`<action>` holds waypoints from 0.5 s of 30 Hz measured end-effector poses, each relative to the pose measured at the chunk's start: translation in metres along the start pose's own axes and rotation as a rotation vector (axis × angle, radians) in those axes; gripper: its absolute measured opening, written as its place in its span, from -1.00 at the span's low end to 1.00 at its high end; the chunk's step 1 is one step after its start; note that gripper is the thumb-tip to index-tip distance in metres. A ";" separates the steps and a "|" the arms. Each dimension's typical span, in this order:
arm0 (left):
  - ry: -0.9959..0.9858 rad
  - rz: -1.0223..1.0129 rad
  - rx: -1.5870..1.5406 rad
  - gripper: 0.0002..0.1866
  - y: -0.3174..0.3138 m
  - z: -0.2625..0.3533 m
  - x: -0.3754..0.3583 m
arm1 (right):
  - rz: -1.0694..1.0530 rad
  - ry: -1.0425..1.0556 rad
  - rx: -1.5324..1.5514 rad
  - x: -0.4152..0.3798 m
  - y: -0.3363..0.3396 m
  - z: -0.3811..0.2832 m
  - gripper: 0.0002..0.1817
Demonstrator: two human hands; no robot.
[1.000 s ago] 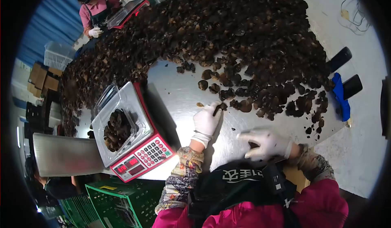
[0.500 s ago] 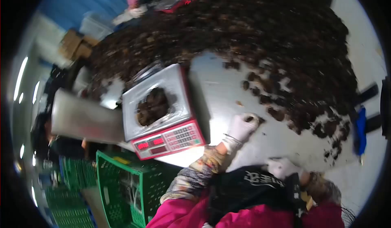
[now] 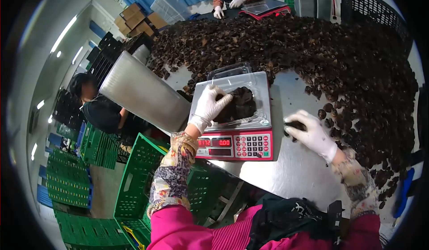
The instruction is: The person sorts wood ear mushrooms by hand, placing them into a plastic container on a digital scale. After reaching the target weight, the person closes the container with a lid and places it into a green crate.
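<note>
White gloves are covering the left hand (image 3: 210, 105) and right hand (image 3: 310, 134). The floral sleeve (image 3: 172, 178) is showing purple and yellow. The scale (image 3: 237, 145) is showing red with white keys; the mushrooms (image 3: 313, 53) are looking dark brown, the crate (image 3: 134, 183) green, the surface (image 3: 295, 169) silver-grey.

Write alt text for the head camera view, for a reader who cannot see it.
A person's gloved left hand reaches into a clear tray of dark dried mushrooms on a red scale, while the gloved right hand covers loose mushrooms on the steel table. A huge mushroom heap lies beyond.
</note>
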State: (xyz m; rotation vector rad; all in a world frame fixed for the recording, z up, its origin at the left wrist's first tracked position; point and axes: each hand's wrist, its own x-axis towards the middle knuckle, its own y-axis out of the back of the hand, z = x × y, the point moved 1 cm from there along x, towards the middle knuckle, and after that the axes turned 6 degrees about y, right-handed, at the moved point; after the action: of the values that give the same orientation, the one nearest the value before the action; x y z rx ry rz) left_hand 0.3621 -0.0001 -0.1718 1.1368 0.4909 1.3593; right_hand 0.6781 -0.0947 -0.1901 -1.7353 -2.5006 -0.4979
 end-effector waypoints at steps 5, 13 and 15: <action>0.308 0.033 -0.775 -0.46 -0.011 -0.032 -0.015 | 0.048 0.235 -0.251 0.094 -0.050 -0.009 -0.71; 0.060 -0.124 -0.813 -0.33 0.009 -0.026 -0.037 | -0.077 0.343 -0.596 0.166 -0.086 -0.003 -0.59; 0.043 -0.089 -0.822 -0.30 0.018 -0.031 -0.038 | -0.025 0.267 -0.386 0.153 -0.071 -0.015 -0.67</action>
State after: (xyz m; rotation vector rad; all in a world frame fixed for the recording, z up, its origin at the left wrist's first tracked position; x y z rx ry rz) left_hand 0.3188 -0.0280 -0.1819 0.4049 -0.0142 1.3156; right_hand 0.5544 0.0163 -0.1576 -1.6098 -2.3511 -1.1950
